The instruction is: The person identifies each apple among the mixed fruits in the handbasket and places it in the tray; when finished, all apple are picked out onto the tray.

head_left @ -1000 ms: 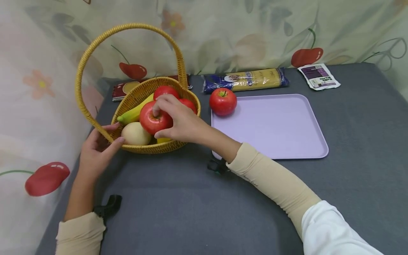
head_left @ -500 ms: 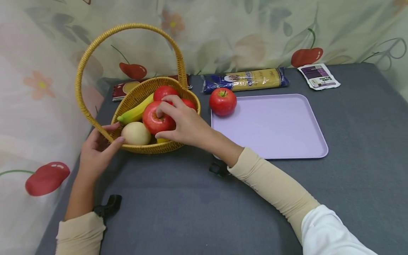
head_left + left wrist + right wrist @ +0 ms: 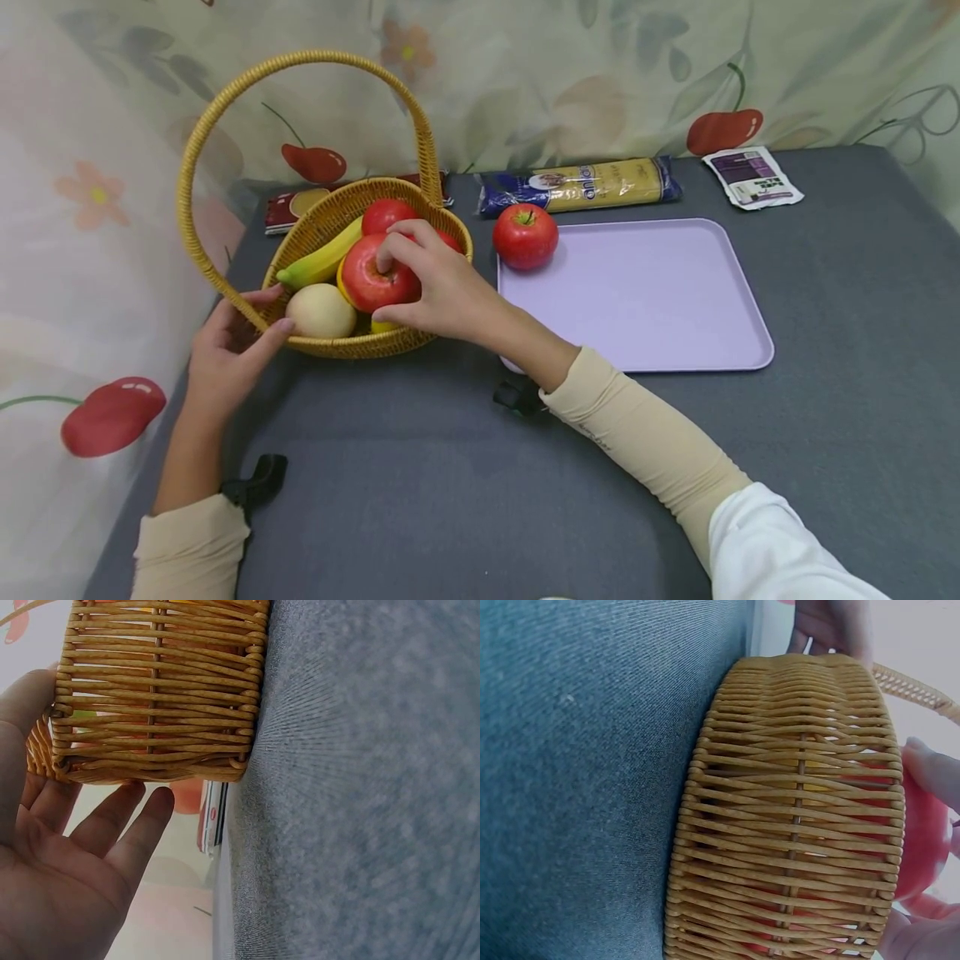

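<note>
A wicker basket with a tall arched handle stands at the left of the table. My left hand holds its left end beside the foot of the handle, thumb and fingers on either side of the rim. With curled fingers my right hand grips a large red apple low in the basket, above the other fruit. Around it lie a banana, a pale round fruit, another red fruit and partly hidden yellow fruit. In the right wrist view the apple shows above the basket's wall.
A lilac tray lies right of the basket, with a red apple on its far left corner. Behind are a pasta packet, a small white-and-purple packet and a dark red packet partly behind the basket.
My right hand has shifted slightly right with the apple, baring some yellow fruit beside it. My left hand and the basket have stayed in place.
</note>
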`<state>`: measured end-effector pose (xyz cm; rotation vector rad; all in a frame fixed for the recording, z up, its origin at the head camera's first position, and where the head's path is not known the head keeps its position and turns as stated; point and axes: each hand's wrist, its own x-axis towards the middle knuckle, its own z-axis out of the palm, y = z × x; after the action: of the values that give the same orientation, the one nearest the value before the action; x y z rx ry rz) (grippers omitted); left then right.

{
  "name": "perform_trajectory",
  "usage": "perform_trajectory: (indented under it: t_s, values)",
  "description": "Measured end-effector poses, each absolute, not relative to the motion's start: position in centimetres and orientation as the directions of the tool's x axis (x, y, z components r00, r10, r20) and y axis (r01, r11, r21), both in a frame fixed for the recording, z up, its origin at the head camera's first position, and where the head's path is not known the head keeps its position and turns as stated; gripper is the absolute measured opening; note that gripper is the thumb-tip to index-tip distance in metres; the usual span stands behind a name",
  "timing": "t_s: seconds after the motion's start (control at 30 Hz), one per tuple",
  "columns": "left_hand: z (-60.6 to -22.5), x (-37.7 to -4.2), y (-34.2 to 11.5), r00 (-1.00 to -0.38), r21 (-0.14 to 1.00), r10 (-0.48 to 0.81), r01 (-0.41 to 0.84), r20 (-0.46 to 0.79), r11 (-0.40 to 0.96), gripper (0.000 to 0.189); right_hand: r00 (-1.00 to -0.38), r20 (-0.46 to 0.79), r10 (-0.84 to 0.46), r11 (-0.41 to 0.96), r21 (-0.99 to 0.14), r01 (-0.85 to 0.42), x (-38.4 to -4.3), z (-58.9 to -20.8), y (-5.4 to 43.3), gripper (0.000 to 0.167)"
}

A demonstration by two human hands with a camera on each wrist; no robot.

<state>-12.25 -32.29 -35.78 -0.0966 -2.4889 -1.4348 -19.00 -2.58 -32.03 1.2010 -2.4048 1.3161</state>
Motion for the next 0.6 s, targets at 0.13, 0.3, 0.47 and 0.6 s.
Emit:
perform_trajectory:
  t_s: [0.13,0.3,0.47,0.6]
  values:
    - [-35.69,-12.14,-32.24,-0.958,0.841,-0.064,0.213,0.281,0.497,0.044,-0.666,0.475,-0.576,0.273,-0.656,-0.704,-19.04,-32.03,-2.5,0.042]
    - [-35.62,-12.17,-32.05,-0.957,0.842,-0.064,0.216,0.283,0.494,0.043,-0.674,0.466,-0.573,0.256,-0.679,-0.688,-19.07,-31.88,-2.17,0.042]
    - [-35.58,-12.18,-32.03,-0.959,0.846,-0.067,0.21,0.277,0.49,0.043,-0.678,0.47,-0.565,0.244,-0.69,-0.682,-19.01,-31.69,-1.92,0.042]
    - [-35.56,-12.1,-32.1,-0.961,0.85,-0.072,0.199,0.267,0.488,0.044,-0.68,0.471,-0.562,0.249,-0.688,-0.681,-18.93,-31.65,-1.77,0.043]
